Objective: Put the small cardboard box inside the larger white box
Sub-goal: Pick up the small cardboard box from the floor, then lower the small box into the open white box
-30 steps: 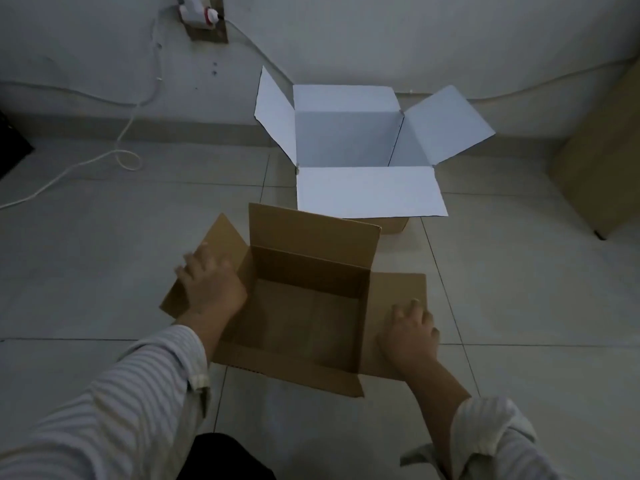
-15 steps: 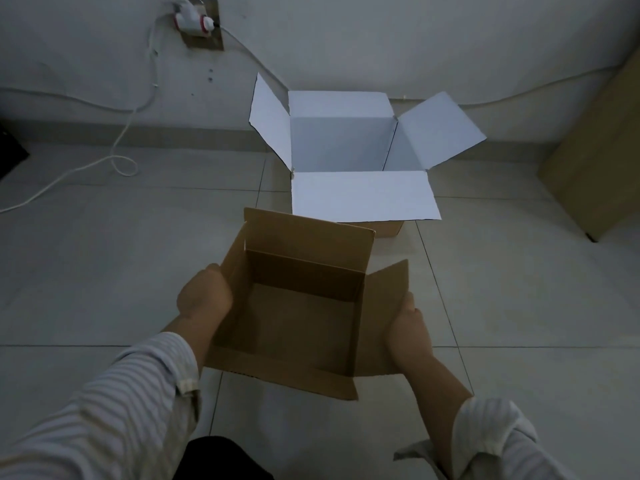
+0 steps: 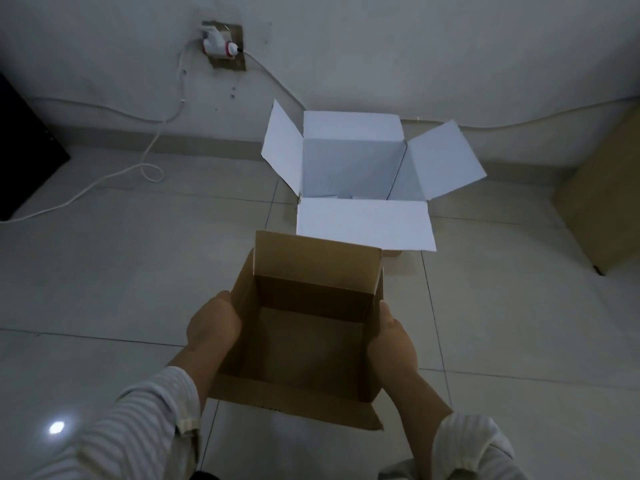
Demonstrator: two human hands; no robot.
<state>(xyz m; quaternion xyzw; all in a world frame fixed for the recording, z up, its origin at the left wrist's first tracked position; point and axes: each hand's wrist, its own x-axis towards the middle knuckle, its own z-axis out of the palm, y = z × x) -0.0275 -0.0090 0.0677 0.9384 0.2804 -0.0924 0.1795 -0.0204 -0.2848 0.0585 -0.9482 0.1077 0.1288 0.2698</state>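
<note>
Two bare hands grasp an open small cardboard box (image 3: 304, 327) from either side: the left hand (image 3: 213, 329) presses flat against its left wall, the right hand (image 3: 393, 341) against its right wall. Just beyond the fingertips, farther from the person, the larger white box (image 3: 353, 168) sits open on the tiled floor (image 3: 104, 271), its flaps spread outward.

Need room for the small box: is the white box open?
Open. The white box has all four flaps spread outward, its interior exposed and facing up.
</note>
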